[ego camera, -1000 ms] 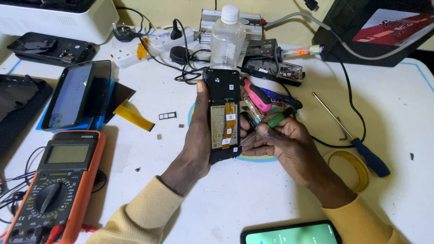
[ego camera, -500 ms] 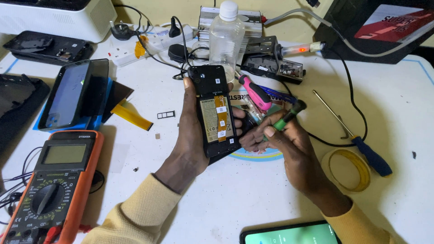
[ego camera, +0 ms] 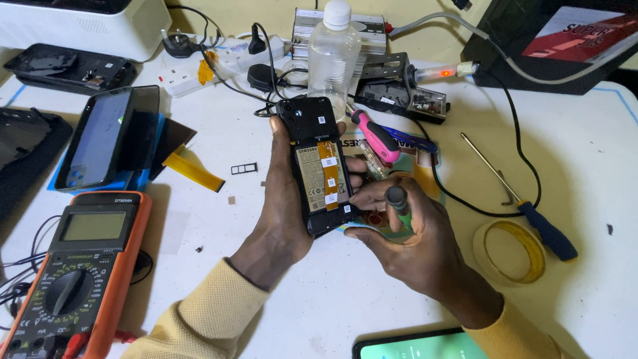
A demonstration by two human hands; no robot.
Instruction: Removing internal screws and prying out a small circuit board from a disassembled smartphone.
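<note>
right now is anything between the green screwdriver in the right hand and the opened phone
Nothing visible. The right hand holds the green screwdriver right at the lower edge of the opened phone, which the left hand grips; the tip itself is hidden.

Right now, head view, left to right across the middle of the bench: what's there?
Multimeter → left hand holding opened phone → right hand gripping small screwdriver → tape roll → blue-handled screwdriver.
</note>
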